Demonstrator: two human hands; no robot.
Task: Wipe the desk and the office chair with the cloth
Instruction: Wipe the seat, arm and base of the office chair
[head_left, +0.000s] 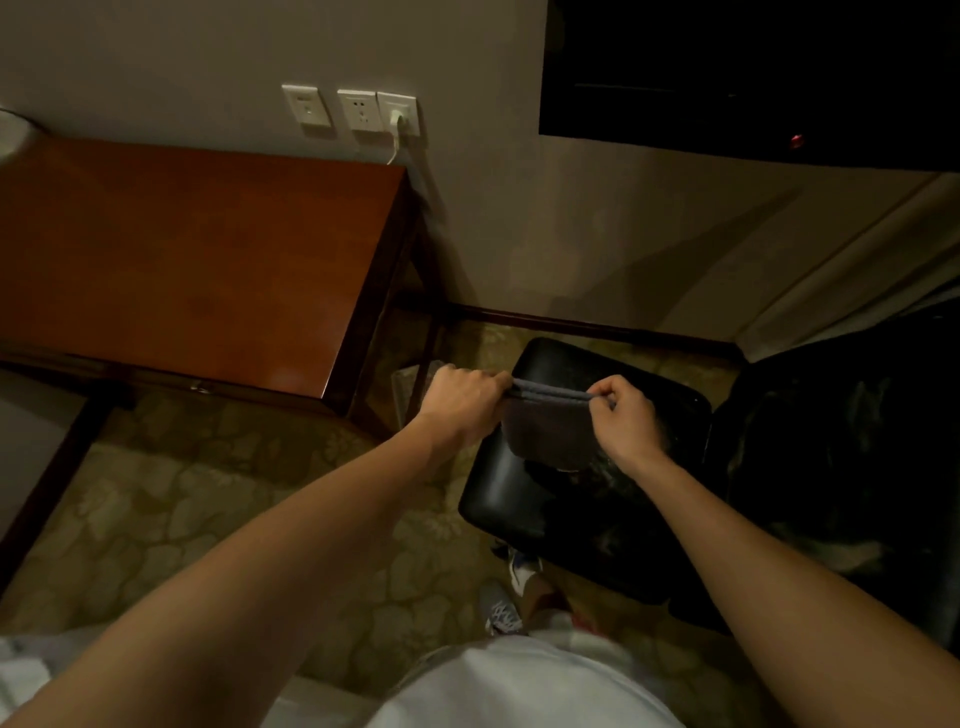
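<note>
A: Where is the cloth (550, 431) held?

B: It is held up over the chair (498, 499). The top edge is pulled tight between the two hands, and the rest hangs down. Whether the low edge touches the chair cannot be told.

A: How is it gripped?

B: One end is pinched by the left hand (462, 397), with the fingers curled round it. The other end is pinched by the right hand (626, 415), between the thumb and curled fingers. Nothing else is held.

A: What step is this?

B: It looks like the cloth is being pulled flat or folded, so that the chair can be wiped. That is only a guess.

A: How can it be done well?

B: The cloth should be folded into a neat flat pad, so that no loose corner is dragged. Then it should be laid flat on the chair and pressed down with one open hand. Long strokes should be made from the far edge to the near edge, each one set just beside the last. The edges and the tall back part should not be missed.

A: And the bench (197, 249)?

B: It is seen to the left, near the chair but apart from it. Whether it is wiped already cannot be told. A clean side of the cloth should be used for it.
</note>
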